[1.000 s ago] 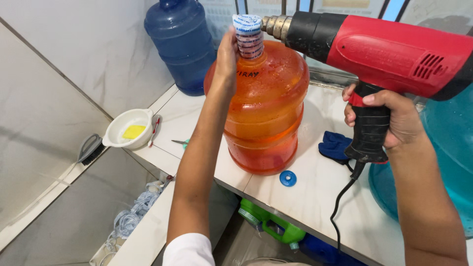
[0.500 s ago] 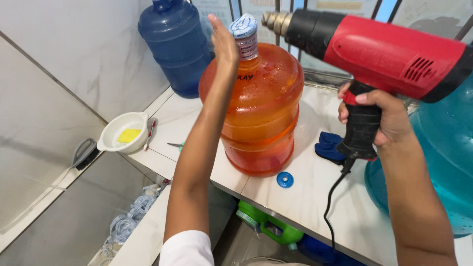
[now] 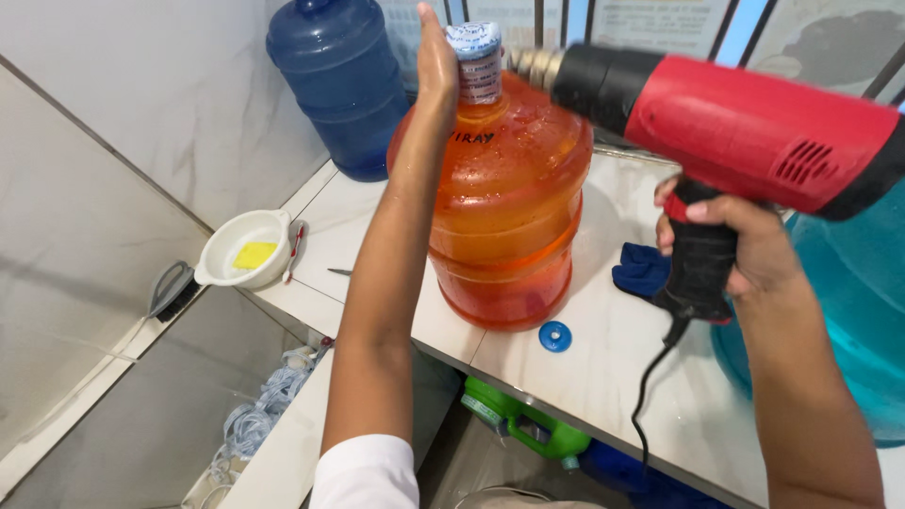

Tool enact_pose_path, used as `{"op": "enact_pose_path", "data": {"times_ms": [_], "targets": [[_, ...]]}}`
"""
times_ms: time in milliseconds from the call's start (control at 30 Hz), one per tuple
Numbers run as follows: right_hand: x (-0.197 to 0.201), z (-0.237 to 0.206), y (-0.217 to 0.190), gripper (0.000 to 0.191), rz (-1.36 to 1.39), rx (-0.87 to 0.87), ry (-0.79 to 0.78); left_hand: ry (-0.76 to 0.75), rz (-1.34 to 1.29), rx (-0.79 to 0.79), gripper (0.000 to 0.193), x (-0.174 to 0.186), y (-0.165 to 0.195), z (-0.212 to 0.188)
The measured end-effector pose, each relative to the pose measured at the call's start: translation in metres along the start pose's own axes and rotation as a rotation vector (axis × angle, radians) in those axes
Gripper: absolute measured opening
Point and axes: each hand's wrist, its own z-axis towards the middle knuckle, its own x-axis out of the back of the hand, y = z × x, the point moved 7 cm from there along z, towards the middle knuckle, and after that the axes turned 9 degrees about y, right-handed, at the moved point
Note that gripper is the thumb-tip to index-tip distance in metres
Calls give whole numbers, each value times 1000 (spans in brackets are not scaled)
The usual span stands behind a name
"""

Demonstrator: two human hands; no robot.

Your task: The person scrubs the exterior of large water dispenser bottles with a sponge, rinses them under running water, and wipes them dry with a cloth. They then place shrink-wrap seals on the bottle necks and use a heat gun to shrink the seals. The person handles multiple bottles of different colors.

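An orange water jug (image 3: 509, 207) stands upright on the white tiled counter (image 3: 613, 358). Its neck carries a blue-and-white shrink-sleeved cap (image 3: 476, 61). My left hand (image 3: 436, 66) rests flat against the left side of that neck, fingers pointing up. My right hand (image 3: 731, 250) grips the black handle of a red heat gun (image 3: 735, 118). The gun's metal nozzle points at the cap from the right, a few centimetres off. A black cord hangs down from the handle.
A dark blue jug (image 3: 339, 85) stands in the back corner and a teal jug (image 3: 848, 320) at the right. A white bowl with a yellow sponge (image 3: 243, 250), a small blue cap (image 3: 555, 336) and a blue cloth (image 3: 643, 269) lie on the counter. Green and blue containers sit below.
The view has shifted slightly and the heat gun's nozzle has stayed aimed at the cap. My left hand has slid a little up along the neck.
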Motion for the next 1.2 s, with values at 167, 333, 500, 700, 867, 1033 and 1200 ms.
{"op": "enact_pose_path", "data": {"times_ms": [167,333,500,700,867,1033,1200], "targets": [[5,8,-6,33,25,50,24,148,311,-861,79,14,47,-50],[6,-9,8,43,-169,-43,154,-71,804,-1149,61,-5,65,-95],[7,-60,-40,52,-110,87,189,-105,1045,-921,52,-16,70,-90],[171,-142,-134,36,-465,-37,360,140,986,-1422,47,-48,68,-158],[329,-153,-216,39,-798,48,430,-189,790,-1285,34,-144,8,-205],[421,-116,-289,42,-1083,169,471,-251,684,-1126,27,-231,-29,-230],[459,-55,-302,46,-1283,204,475,-166,806,-1106,27,-232,-52,-236]]}}
